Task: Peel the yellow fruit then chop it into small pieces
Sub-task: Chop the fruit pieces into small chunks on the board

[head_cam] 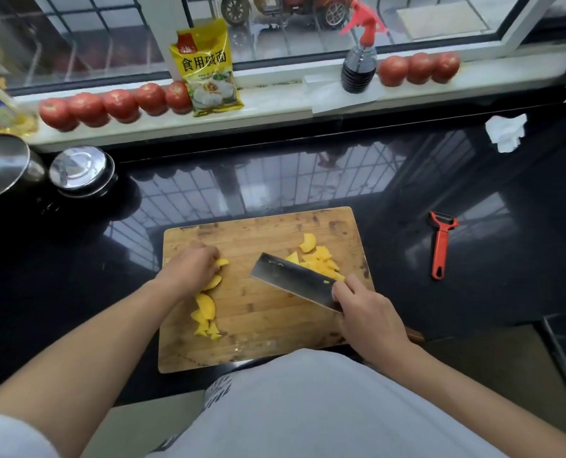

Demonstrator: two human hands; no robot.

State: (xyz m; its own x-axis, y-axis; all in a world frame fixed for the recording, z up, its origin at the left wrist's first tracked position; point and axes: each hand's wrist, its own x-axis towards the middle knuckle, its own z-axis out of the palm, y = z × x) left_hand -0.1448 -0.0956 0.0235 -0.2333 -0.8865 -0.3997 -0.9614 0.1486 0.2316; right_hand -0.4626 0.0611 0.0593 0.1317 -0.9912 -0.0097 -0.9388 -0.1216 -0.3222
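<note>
Meanwhile, left hand [194, 264] curled over fruit slices [205, 305], right hand [364, 312] gripping cleaver [294, 280] alongside.

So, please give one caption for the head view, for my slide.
Right hand holds steel cleaver; left hand steadies yellow fruit slices on wooden cutting board.

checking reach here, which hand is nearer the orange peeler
Right. The right hand grips the cleaver at the board's right side, left of the orange peeler. The left hand is across the board, farther away.
</note>
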